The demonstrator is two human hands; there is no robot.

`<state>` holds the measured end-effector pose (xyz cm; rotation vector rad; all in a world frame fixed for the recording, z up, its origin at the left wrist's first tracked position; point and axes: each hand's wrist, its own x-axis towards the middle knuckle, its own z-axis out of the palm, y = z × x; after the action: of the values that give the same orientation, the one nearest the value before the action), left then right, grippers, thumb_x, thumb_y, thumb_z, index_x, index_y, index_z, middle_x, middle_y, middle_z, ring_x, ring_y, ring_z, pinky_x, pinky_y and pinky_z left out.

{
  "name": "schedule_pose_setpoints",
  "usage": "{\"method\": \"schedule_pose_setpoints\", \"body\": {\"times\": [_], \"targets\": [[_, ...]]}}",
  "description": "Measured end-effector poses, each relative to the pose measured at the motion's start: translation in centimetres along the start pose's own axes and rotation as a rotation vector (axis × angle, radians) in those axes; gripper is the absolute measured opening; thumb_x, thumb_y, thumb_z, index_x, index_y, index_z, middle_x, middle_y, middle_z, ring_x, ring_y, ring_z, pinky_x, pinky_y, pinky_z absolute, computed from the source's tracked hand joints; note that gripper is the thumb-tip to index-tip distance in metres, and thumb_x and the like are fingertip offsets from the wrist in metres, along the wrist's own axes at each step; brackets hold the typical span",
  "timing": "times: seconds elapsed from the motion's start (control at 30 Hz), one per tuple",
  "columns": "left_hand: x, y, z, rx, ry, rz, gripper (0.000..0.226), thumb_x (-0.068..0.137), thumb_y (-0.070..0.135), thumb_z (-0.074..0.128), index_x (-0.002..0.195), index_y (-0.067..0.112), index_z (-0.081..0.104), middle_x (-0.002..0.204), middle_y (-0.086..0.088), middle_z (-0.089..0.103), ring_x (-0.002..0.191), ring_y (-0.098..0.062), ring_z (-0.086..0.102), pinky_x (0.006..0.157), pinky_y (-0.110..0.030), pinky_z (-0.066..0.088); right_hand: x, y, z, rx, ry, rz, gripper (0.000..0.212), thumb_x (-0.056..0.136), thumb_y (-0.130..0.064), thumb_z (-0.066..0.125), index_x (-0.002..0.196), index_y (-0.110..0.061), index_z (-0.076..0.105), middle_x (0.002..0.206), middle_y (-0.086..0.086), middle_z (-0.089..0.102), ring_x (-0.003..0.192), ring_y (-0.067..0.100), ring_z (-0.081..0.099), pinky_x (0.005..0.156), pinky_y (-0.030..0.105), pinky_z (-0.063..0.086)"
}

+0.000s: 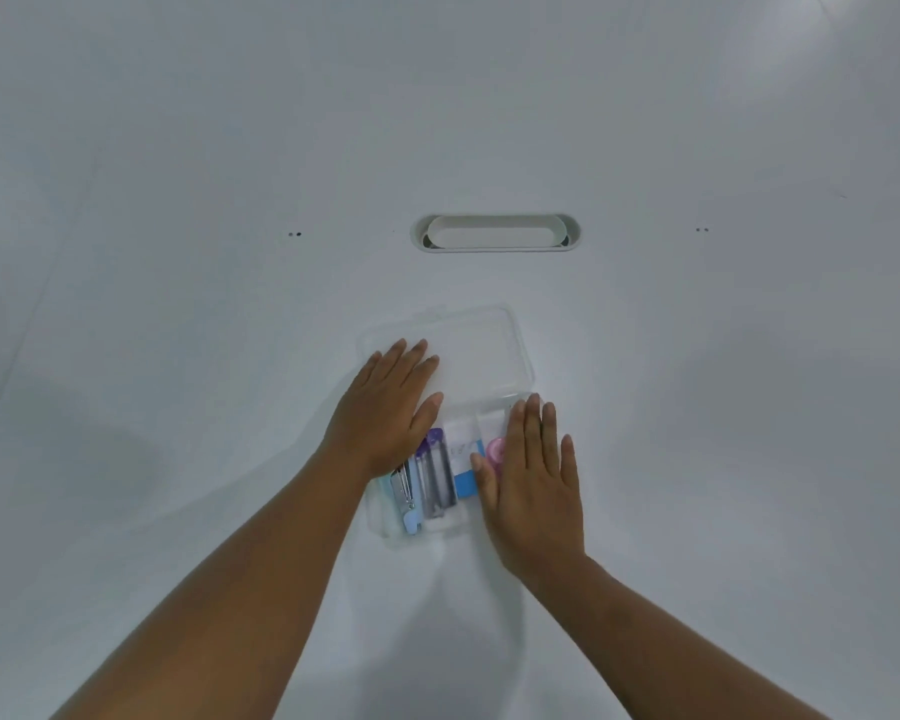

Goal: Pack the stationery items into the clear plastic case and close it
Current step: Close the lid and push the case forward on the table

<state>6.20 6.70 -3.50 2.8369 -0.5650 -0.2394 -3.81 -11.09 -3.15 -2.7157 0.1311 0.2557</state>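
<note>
The clear plastic case (385, 522) lies open in the middle of the white table, its lid (481, 350) folded back flat on the far side. Inside the base I see a blue stapler (405, 504), a purple-topped packet (435, 478), a white and blue box (463, 462) and a pink tape roll (495, 452). My left hand (385, 407) rests flat, fingers spread, across the lid's left part and the base's left rear corner. My right hand (533, 485) lies flat over the base's right side, hiding part of the contents.
The white table (178, 356) stretches all round the case. An oval cable slot (495, 232) is set into it beyond the lid. Small dark screw holes (294, 234) mark the surface to the left, and another pair of screw holes (702, 230) to the right.
</note>
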Motion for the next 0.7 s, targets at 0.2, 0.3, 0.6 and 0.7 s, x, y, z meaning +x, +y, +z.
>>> {"method": "schedule_pose_setpoints", "body": {"times": [0.2,0.3,0.6,0.7], "targets": [[0.4,-0.5,-0.6,-0.169,0.146,-0.295,0.065,0.094,0.051,0.034,0.147,0.015,0.02,0.159,-0.005,0.01,0.145,-0.024,0.005,0.117,-0.042,0.013,5.4,0.8,-2.7,0.129,0.062,0.008,0.066,0.099,-0.044,0.031,0.15,-0.009,0.006,0.161,0.01,0.01,0.148,0.025,0.003,0.119,0.037,0.011],[0.7,-0.5,-0.5,-0.349,0.155,-0.553,0.07,0.093,0.052,0.036,0.149,0.016,0.012,0.159,-0.005,0.011,0.145,-0.022,0.008,0.117,-0.042,0.015,8.7,1.3,-4.2,0.168,-0.022,0.061,0.056,0.1,-0.039,0.033,0.145,-0.007,0.024,0.153,0.013,0.031,0.141,0.031,0.025,0.113,0.043,0.027],[3.0,-0.2,-2.6,-0.951,0.369,-0.847,0.039,0.094,0.033,0.041,0.129,0.016,0.051,0.131,-0.003,0.055,0.116,-0.019,0.052,0.093,-0.029,0.039,13.9,-0.2,-6.8,0.766,-0.095,0.443,0.029,0.095,-0.022,0.034,0.075,-0.005,0.045,0.078,0.007,0.043,0.066,0.017,0.036,0.061,0.031,0.032],[3.2,-0.6,-3.9,-1.2,0.436,-0.947,0.022,0.092,0.024,0.042,0.09,0.017,0.063,0.092,-0.005,0.063,0.083,-0.019,0.056,0.07,-0.029,0.044,14.6,0.1,-7.5,0.826,-0.151,0.545,0.034,0.093,-0.026,0.04,0.088,0.006,0.051,0.087,0.011,0.047,0.076,0.025,0.041,0.083,0.044,0.049]]}}
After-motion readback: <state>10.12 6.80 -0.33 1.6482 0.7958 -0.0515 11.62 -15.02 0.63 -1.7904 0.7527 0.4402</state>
